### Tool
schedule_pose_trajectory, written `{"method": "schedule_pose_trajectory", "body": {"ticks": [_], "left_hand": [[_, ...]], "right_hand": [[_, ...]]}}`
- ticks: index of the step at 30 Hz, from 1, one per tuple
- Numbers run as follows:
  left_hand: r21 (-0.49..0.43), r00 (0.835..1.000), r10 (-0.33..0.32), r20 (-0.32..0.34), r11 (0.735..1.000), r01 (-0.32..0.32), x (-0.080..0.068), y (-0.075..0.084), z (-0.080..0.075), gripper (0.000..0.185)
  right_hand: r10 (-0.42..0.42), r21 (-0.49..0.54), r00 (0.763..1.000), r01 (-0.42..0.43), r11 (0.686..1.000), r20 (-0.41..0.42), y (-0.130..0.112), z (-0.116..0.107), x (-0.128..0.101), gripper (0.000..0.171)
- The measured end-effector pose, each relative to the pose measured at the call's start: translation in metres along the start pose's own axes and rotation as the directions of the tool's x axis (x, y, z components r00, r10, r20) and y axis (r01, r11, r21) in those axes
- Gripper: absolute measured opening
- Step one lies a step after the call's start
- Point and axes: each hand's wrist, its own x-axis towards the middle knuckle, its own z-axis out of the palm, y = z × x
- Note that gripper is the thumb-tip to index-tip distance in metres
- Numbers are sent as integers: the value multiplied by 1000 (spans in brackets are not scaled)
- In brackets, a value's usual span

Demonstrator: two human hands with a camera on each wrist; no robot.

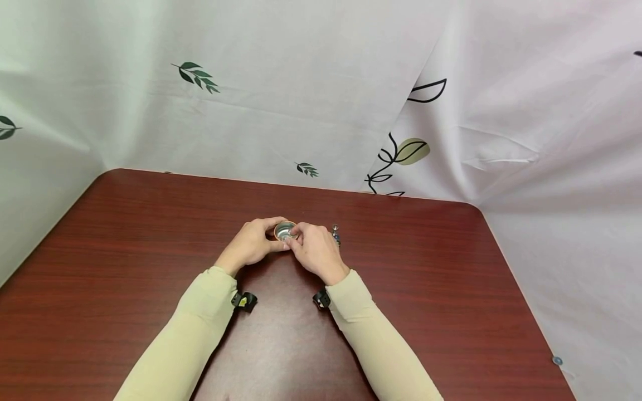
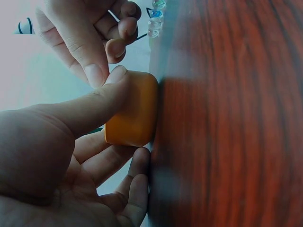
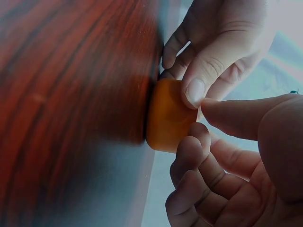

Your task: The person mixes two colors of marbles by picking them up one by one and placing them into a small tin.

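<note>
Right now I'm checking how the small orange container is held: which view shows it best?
The left wrist view: the orange container stands on the table, the left hand's thumb pressing its side. The right wrist view shows it partly covered by fingers. The head view shows only its shiny top, tiny.

left of dish: bare table (image 1: 125,250)
right of dish: beaded piece (image 1: 336,234) just beside
behind: curtain (image 1: 301,111) at table edge

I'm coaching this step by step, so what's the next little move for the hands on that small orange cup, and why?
Probably keep the left hand steadying the orange cup on the table and dip the right hand's fingertips inside, since they sit pinched at its rim.
</note>
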Motion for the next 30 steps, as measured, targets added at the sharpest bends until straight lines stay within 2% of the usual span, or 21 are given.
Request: {"method": "schedule_pose_trajectory", "body": {"ticks": [5, 30], "left_hand": [[9, 1000, -6, 1, 1000, 6, 1, -1, 0, 49], [-4, 1000, -10, 5, 1000, 10, 0, 0, 0, 45]], "right_hand": [[-1, -12, 1000, 1, 1000, -5, 0, -1, 0, 18], [4, -23, 1000, -4, 1000, -17, -1, -6, -2, 16]]}}
